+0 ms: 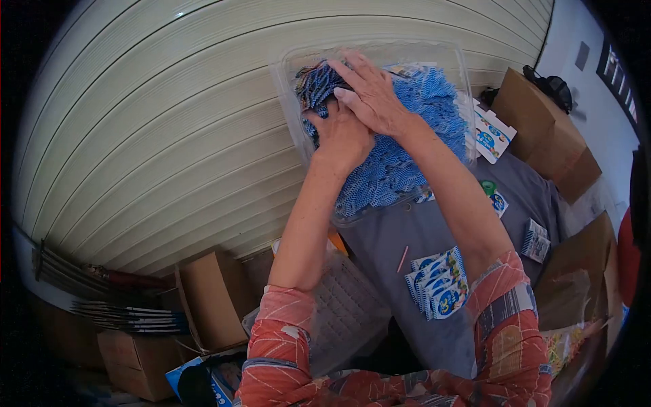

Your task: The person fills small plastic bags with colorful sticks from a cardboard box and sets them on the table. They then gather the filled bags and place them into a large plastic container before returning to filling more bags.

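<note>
A clear plastic bin [468,81] holds a dense mass of blue-and-white strips [424,102] with zigzag edges, packed on edge like small sachets. In its back left corner sits a darker blue bundle of strips [315,85]. My left hand [344,136] reaches into that corner, thumb and fingers around part of the dark bundle, with some fingertips hidden. Over it lies my right hand [376,95], fingers stretched out across the bundle's right side and the thumb by my left hand.
Fanned blue-and-white packets [437,283] and a thin pink stick [403,259] lie on grey cloth [380,247]. More packets [536,241], a green tape roll [488,187] and a printed carton [491,136] are at right. Cardboard boxes [213,298] [542,129] flank both sides; a ribbed shutter [169,136] rises behind.
</note>
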Demonstrator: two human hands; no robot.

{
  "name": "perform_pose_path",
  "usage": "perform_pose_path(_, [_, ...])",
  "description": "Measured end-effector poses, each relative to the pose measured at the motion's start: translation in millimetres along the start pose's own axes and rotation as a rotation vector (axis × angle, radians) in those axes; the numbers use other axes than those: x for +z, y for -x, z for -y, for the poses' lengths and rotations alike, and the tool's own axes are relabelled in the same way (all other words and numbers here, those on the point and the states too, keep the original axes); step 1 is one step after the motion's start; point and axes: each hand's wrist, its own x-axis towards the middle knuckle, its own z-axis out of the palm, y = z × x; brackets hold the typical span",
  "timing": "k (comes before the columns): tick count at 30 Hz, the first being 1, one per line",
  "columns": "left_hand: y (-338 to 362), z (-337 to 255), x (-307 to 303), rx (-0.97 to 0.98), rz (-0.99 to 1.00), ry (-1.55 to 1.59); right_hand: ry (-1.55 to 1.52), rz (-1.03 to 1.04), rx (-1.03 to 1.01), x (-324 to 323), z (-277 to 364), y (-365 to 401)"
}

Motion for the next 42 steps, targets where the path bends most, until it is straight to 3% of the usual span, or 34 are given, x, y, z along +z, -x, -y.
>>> perform_pose_path(1, [8,1,-2,0.069,-0.145,-0.016,-0.153,0.036,0.059,5,-2,0])
perform_pose_path(3, [23,4,-20,0.11,-0.094,0.019,-0.303,0.065,0.129,16,-2,0])
perform_pose_path(5, [26,11,-41,0.151,-0.035,0.054,-0.482,0.236,0.126,25,2,1])
perform_pose_path(7, [22,22,-53,0.011,0.019,0.192,-0.399,0.262,0.149,20,9,0])
perform_pose_path(9, [13,37,-52,0.149,-0.233,0.032,-0.451,0.083,0.183,15,11,-5])
perform_pose_path(11, [2,34,-54,0.145,-0.346,-0.298,-0.472,-0.275,0.142,3,9,-8])
perform_pose_path(12, [-5,51,-43,0.156,-0.272,-0.346,-0.45,-0.249,0.21,-4,8,-3])
perform_pose_path(14, [2,60,-22,0.201,-0.155,-0.345,-0.353,-0.54,0.085,-20,5,12])
perform_pose_path(15, [8,55,-27,0.199,-0.212,-0.382,-0.324,-0.522,0.128,-26,7,31])
perform_pose_path(17, [21,41,-26,0.221,-0.257,-0.387,-0.155,-0.275,0.289,-60,2,71])
perform_pose_path(19, [46,1,-29,0.435,-0.223,0.071,0.007,-0.04,0.424,-116,24,109])
perform_pose_path(21, [92,-60,-26,0.437,0.163,0.521,0.144,0.203,0.544,-164,68,142])
perform_pose_path(23, [106,-96,-18,0.417,0.773,0.619,0.258,0.456,0.703,-185,92,158])
perform_pose_path(24, [113,-106,-8,0.417,0.786,0.63,0.296,0.598,0.798,-195,112,176])
perform_pose_path(28, [139,-131,26,0.466,0.859,0.437,-0.065,0.66,1.042,-220,170,259])
perform_pose_path(31, [148,-143,34,0.451,0.958,0.4,-0.103,0.662,1.166,-217,178,300])
perform_pose_path(35, [146,-151,34,0.375,1.237,0.494,-0.04,0.604,1.132,-197,179,314])
perform_pose_path(39, [164,-147,48,0.461,1.191,0.513,-0.084,0.446,1.147,-188,186,322])
perform_pose_path(42, [186,-137,41,0.365,1.042,0.702,-0.141,0.379,1.17,-190,193,326])
